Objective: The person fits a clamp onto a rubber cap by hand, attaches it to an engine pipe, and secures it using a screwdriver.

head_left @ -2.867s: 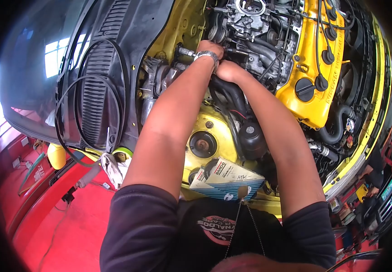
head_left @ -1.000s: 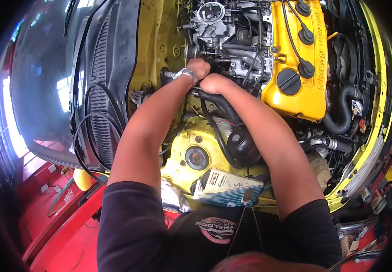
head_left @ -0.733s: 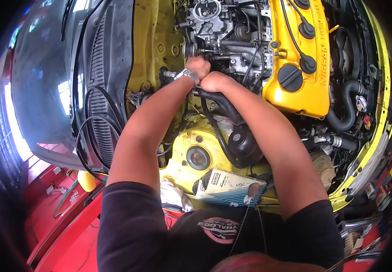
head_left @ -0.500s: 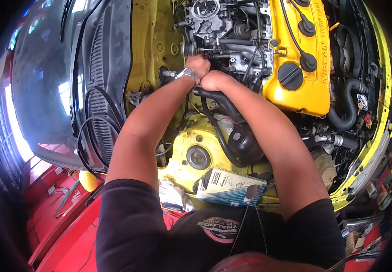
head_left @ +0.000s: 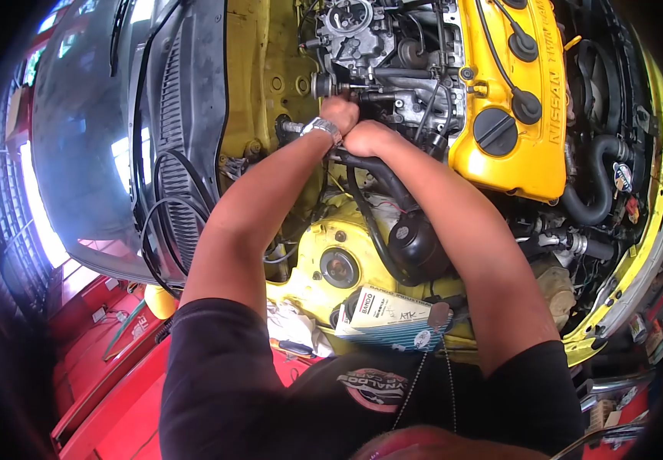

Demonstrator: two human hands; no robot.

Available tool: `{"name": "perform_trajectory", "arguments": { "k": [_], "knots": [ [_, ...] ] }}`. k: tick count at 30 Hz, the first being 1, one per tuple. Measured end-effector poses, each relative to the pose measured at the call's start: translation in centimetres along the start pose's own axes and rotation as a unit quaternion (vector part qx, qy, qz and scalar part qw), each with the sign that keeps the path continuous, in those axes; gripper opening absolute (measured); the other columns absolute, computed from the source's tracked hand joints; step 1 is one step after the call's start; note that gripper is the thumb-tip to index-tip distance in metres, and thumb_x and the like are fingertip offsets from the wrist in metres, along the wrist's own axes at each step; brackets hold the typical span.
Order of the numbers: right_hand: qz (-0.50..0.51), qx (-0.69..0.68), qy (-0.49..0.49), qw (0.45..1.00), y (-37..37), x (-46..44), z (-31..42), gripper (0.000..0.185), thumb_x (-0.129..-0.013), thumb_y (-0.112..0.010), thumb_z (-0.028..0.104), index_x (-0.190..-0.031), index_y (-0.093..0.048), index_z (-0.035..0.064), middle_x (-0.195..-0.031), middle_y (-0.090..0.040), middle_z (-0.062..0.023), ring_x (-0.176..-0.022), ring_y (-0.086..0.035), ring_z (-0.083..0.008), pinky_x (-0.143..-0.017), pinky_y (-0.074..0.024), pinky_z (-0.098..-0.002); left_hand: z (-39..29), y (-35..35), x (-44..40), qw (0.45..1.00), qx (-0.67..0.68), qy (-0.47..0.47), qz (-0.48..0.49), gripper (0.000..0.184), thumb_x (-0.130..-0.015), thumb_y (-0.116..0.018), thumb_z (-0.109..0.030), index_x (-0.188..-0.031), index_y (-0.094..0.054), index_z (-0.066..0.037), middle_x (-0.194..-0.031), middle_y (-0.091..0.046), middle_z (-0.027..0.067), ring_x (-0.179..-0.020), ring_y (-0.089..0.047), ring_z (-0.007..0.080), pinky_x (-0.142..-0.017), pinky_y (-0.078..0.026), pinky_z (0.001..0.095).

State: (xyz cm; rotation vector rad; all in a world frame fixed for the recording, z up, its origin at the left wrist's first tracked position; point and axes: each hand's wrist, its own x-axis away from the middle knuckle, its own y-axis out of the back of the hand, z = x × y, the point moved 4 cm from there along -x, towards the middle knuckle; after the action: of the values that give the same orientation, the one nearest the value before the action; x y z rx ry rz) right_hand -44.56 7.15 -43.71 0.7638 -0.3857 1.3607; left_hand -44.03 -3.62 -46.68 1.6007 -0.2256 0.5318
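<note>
Both my hands reach into the engine bay, close together beside the metal side of the engine point(head_left: 408, 107). My left hand point(head_left: 340, 115), watch point(head_left: 322, 129) at the wrist, lies slightly ahead of my right hand point(head_left: 368, 139). Fingers of both: hidden; grip and spread cannot be told. Black hose point(head_left: 383, 175) runs just below my right hand. Yellow engine cover point(head_left: 508, 165) to the right; BANDO box point(head_left: 386, 313) near my chest.

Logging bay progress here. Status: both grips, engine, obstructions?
Left grip, right grip: close together beside engine, fingertips hidden, hold unclear. Yellow cover on, cap fitted. Dark hose close by right grip; box clear of both.
</note>
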Motion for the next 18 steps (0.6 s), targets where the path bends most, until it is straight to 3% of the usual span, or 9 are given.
{"name": "perform_trajectory", "arguments": {
  "k": [1,2,4,6,8,11,15,17,18],
  "knots": [
    [-0.003,0.002,-0.004,1.0,-0.1,0.2,0.0,0.039,-0.082,-0.056,0.027,-0.112,-0.068,0.0067,-0.126,-0.058,-0.0195,-0.117,-0.057,-0.0315,-0.097,-0.0446,-0.039,-0.1,-0.4,0.1,0.993,-0.067,-0.096,0.031,0.035,-0.089,-0.046,-0.026,-0.104,-0.066,-0.003,-0.098,-0.066,0.0261,-0.092,-0.063,0.0423,-0.086,-0.049,0.0491],
    [-0.007,0.005,-0.009,1.0,0.0,0.2,-0.2,0.039,-0.082,-0.056,0.027,-0.112,-0.068,0.0067,-0.126,-0.058,-0.0192,-0.117,-0.057,-0.0314,-0.097,-0.0448,-0.0391,0.0,-0.8,-0.2,0.992,-0.068,-0.099,0.029,0.035,-0.089,-0.046,-0.026,-0.104,-0.066,-0.003,-0.098,-0.066,0.0261,-0.092,-0.063,0.0423,-0.086,-0.049,0.0491],
    [-0.001,0.008,-0.006,1.0,0.1,0.2,-0.1,0.039,-0.082,-0.055,0.028,-0.112,-0.068,0.007,-0.126,-0.058,-0.0183,-0.117,-0.057,-0.0314,-0.097,-0.0449,-0.0391,0.6,-0.6,-0.2,0.984,0.169,0.016,-0.056,0.037,-0.086,-0.045,-0.028,-0.103,-0.067,-0.003,-0.101,-0.064,0.0293,-0.099,-0.059,0.0447,-0.091,-0.046,0.0474],
    [0.014,0.023,0.005,1.0,0.2,0.4,0.1,0.039,-0.082,-0.055,0.029,-0.112,-0.068,0.0073,-0.126,-0.058,-0.0179,-0.117,-0.057,-0.0313,-0.097,-0.0449,-0.0393,0.5,-0.5,0.2,0.979,0.189,0.066,-0.034,0.038,-0.085,-0.045,-0.028,-0.103,-0.067,-0.002,-0.106,-0.063,0.0292,-0.103,-0.058,0.0448,-0.093,-0.045,0.0472],
    [0.013,0.018,0.003,1.0,0.0,0.3,-0.1,0.04,-0.083,-0.055,0.03,-0.113,-0.068,0.0075,-0.126,-0.058,-0.0178,-0.117,-0.057,-0.0312,-0.097,-0.0449,-0.0393,-0.1,0.4,0.5,0.979,0.165,0.109,-0.045,0.028,-0.085,-0.052,-0.012,-0.103,-0.066,0.003,-0.104,-0.065,0.0253,-0.097,-0.063,0.0411,-0.085,-0.051,0.0458],
    [0.001,0.009,0.003,1.0,-0.1,0.1,-0.3,0.041,-0.083,-0.055,0.031,-0.114,-0.068,0.0077,-0.127,-0.058,-0.0173,-0.117,-0.057,-0.0308,-0.097,-0.045,-0.0395,-1.6,3.2,1.6,0.964,0.203,0.163,-0.045,0.027,-0.087,-0.052,-0.015,-0.102,-0.067,0.002,-0.103,-0.065,0.0271,-0.095,-0.064,0.0411,-0.083,-0.051,0.0463],
    [-0.007,-0.002,0.025,1.0,0.3,0.9,0.1,0.04,-0.087,-0.048,0.029,-0.113,-0.066,0.0043,-0.124,-0.059,-0.0206,-0.116,-0.058,-0.0317,-0.096,-0.0456,-0.0397,-0.7,1.6,1.8,0.966,0.235,0.105,0.02,0.027,-0.088,-0.055,-0.017,-0.101,-0.067,0.003,-0.094,-0.068,0.0235,-0.087,-0.067,0.0367,-0.076,-0.052,0.0436],
    [-0.006,0.007,0.033,0.999,0.3,0.5,0.1,0.04,-0.088,-0.047,0.028,-0.114,-0.066,0.0047,-0.124,-0.059,-0.0206,-0.115,-0.058,-0.0316,-0.096,-0.0457,-0.0398,0.0,-0.4,1.7,0.736,0.6,0.315,0.013,0.036,-0.086,-0.055,-0.03,-0.099,-0.068,0.001,-0.083,-0.071,0.0161,-0.077,-0.067,0.0315,-0.077,-0.051,0.039],
    [-0.001,0.018,0.037,0.999,-0.1,0.2,-0.1,0.039,-0.088,-0.047,0.028,-0.114,-0.066,0.0052,-0.123,-0.06,-0.0206,-0.114,-0.059,-0.0316,-0.096,-0.0458,-0.0399,-0.2,0.1,2.0,0.737,0.599,0.315,0.012,0.036,-0.086,-0.055,-0.03,-0.099,-0.068,0.001,-0.083,-0.071,0.0161,-0.077,-0.067,0.0315,-0.077,-0.051,0.039]
  ]
}}
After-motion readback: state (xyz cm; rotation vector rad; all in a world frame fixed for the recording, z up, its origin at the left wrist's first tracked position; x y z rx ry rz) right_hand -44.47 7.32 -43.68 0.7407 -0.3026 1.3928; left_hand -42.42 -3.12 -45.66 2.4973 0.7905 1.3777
